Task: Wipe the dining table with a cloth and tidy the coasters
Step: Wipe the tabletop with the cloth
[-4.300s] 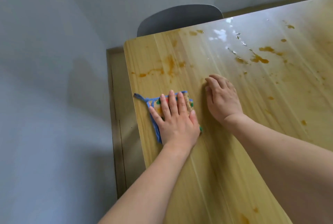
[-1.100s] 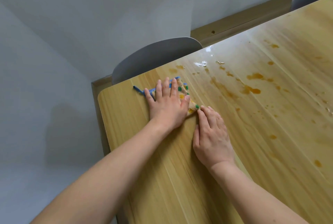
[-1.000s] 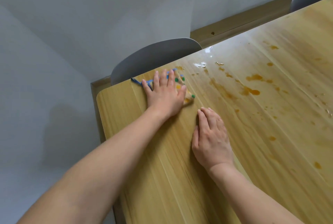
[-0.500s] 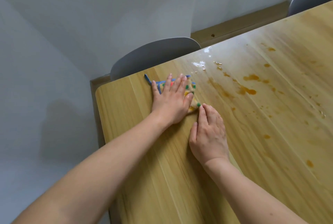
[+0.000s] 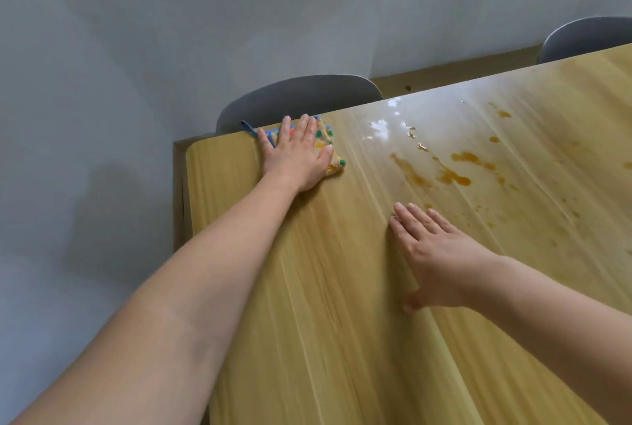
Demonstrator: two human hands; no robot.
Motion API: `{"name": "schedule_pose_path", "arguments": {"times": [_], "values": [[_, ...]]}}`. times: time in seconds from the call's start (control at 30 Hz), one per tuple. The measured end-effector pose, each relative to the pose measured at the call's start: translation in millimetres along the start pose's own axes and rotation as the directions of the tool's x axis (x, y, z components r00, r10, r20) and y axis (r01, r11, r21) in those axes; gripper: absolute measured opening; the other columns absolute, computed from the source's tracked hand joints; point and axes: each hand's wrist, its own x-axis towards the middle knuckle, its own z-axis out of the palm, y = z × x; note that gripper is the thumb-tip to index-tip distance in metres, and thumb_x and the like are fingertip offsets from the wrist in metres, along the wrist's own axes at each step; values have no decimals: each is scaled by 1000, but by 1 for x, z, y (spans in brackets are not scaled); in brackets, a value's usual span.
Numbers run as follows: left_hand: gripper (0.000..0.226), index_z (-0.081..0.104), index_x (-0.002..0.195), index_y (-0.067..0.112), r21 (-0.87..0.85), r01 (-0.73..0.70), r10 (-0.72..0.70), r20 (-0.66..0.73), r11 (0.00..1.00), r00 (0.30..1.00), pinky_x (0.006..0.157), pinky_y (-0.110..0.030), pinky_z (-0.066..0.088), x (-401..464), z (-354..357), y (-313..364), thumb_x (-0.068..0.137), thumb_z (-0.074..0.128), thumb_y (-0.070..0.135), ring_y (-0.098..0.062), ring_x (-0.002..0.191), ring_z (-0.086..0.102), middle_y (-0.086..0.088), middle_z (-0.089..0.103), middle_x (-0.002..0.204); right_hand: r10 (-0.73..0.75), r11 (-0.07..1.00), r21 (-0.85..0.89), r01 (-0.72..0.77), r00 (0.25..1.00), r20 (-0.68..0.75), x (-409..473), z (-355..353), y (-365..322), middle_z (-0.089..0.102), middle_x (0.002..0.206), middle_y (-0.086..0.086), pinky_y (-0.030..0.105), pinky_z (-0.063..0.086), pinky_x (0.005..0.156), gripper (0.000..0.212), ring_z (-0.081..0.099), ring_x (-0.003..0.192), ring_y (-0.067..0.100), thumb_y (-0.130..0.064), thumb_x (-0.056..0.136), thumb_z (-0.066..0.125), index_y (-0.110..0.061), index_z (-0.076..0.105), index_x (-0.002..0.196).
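— The wooden table (image 5: pixel 342 322) carries orange stains (image 5: pixel 455 178). Where is our cloth (image 5: pixel 326 142)?

— At the far edge, under our left hand (image 5: pixel 297 158), fingers spread flat on it. Our right hand (image 5: pixel 437 257) lies flat, fingers together, well apart from it.

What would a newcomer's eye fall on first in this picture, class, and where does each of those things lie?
Probably the orange-brown stains spattered across the right half of the wooden table, with shiny wet patches nearer its far edge. Next, the left hand pressed flat on a colourful cloth at the far edge, just in front of a grey chair. The right hand lies open, palm down, nearer the viewer, beside the stains.
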Motion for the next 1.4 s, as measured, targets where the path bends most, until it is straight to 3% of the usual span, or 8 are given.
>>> {"name": "schedule_pose_path", "arguments": {"times": [0.13, 0.37, 0.57, 0.77, 1.03, 1.13, 1.27, 1.4], "values": [[72, -4, 158, 24, -5, -23, 23, 3, 1000, 1000, 113, -67, -9, -54, 14, 22, 97, 10, 60, -21, 151, -14, 10, -11, 165, -12, 998, -58, 14, 999, 38, 7, -2, 4, -21, 159, 11, 41, -8, 120, 135, -16, 147, 26, -73, 65, 66, -8, -14, 152], [72, -16, 154, 23, 78, 15, -19, 56, 997, 998, 114, -65, -10, -194, 47, 68, 94, 0, 60, -20, 149, -23, 9, -24, 161, -101, 995, -18, 100, 993, -54, 0, 6, 17, -17, 160, 7, 40, -7, 120, 132, -12, 148, 19, -81, 65, 58, -12, -11, 153], [69, -11, 156, 29, 26, 60, -61, 45, 998, 997, 115, -62, -12, -139, 32, 57, 98, 7, 60, -15, 149, -22, 15, -17, 163, -161, 986, 30, 165, 981, -110, 3, 13, 27, -18, 160, 7, 37, -1, 121, 133, -10, 149, 18, -82, 64, 57, -11, -11, 153], [67, -5, 157, 27, 17, 90, -90, 6, 996, 996, 115, -64, -9, -67, 18, 69, 99, 9, 58, -18, 151, -15, 13, -11, 164, -206, 974, 52, 220, 958, -202, 8, 25, 36, -18, 160, 4, 36, -5, 121, 133, -12, 148, 16, -86, 62, 53, -13, -10, 154], [68, -6, 157, 28, 28, 45, -44, -22, 999, 999, 116, -63, -8, -105, 33, 79, 99, 8, 59, -17, 151, -15, 14, -11, 164, -170, 985, -43, 164, 950, -262, -2, 25, 33, -5, 162, 5, 43, -8, 120, 133, -4, 149, 18, -94, 58, 39, -12, -1, 155], [68, -6, 157, 28, 10, 39, -39, -21, 999, 999, 116, -63, -10, -134, 38, 86, 99, 9, 59, -17, 150, -16, 14, -12, 164, -196, 980, -92, 176, 937, -289, -23, 29, 37, 0, 162, 8, 41, -6, 121, 123, -1, 149, 21, -87, 67, 45, -9, 4, 154], [70, -10, 157, 27, 18, 41, -41, -1, 999, 999, 115, -64, -11, -175, 48, 100, 98, 8, 61, -18, 149, -20, 14, -16, 163, -295, 945, -207, 252, 931, -213, -62, 32, 47, 0, 162, 6, 39, -3, 121, 118, 1, 149, 19, -76, 72, 55, -10, 2, 154], [71, -13, 156, 27, 18, 25, -25, 20, 1000, 999, 114, -65, -10, -220, 56, 118, 97, 7, 62, -19, 149, -23, 13, -19, 162, -276, 945, -196, 260, 960, -55, -77, 39, 38, -2, 162, 8, 39, 0, 121, 115, 3, 149, 20, -64, 76, 64, -9, 1, 154]]}}
